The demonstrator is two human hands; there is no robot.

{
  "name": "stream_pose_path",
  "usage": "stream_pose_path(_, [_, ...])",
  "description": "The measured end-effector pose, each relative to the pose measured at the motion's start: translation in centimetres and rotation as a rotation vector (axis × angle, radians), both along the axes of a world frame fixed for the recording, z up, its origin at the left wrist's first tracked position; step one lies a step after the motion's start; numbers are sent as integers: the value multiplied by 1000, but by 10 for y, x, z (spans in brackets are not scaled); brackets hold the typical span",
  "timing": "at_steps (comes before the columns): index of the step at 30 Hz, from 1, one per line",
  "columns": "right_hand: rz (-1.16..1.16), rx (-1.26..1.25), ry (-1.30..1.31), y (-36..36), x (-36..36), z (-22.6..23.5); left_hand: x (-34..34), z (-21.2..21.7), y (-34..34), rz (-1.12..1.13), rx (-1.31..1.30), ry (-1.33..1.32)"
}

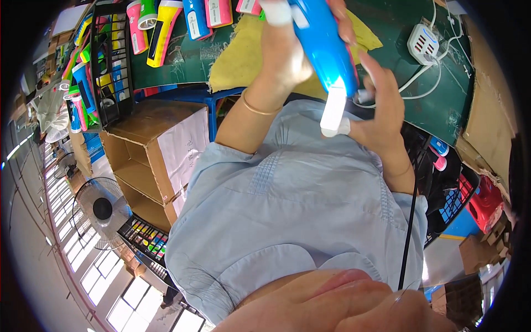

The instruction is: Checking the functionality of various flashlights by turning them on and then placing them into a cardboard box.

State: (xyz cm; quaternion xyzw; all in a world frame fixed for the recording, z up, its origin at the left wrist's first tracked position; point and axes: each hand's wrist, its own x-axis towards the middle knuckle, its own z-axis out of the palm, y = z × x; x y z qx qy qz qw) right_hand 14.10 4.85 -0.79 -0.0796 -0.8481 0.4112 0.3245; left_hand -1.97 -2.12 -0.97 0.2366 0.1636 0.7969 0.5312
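A blue flashlight (321, 41) is held up over the near edge of the green table, tilted with its lower end toward me. From that end sticks out a glowing white strip (333, 110), bright enough to wash out its detail. My left hand (282, 52) is closed around the flashlight's upper body, with fingers showing on its far side; the thumb wears a white cover. At the lower end, my right hand (384, 108) is bent around the strip and flashlight. Its white-covered thumb touches the strip's tip, and another covered fingertip is beside the blue body.
A yellow cloth (240, 52) lies on the green table (442, 102). Several colourful flashlights (164, 30) line its far left, beside a black rack (113, 61). A white multi-port charger (423, 43) with cables is on the right. A cardboard box (141, 146) and a fan (102, 209) stand left.
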Motion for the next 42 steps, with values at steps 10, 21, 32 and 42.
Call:
stream_pose_path(10, [76, -399, -212, 19, -4, -27, 26, -10, -33, 354, -53, 1256])
stream_pose_path(21, [78, -889, -214, 26, 20, -29, 32, -1, -43, 387, -508, 1275])
stream_pose_path(32, [157, -406, -38, 29, -15, 17, 23, 15, -18, 345, -704, 1050])
stream_pose_path(42, [-78, -214, -160, 17, -22, 21, 29, 19, -12, 454, -825, 1083])
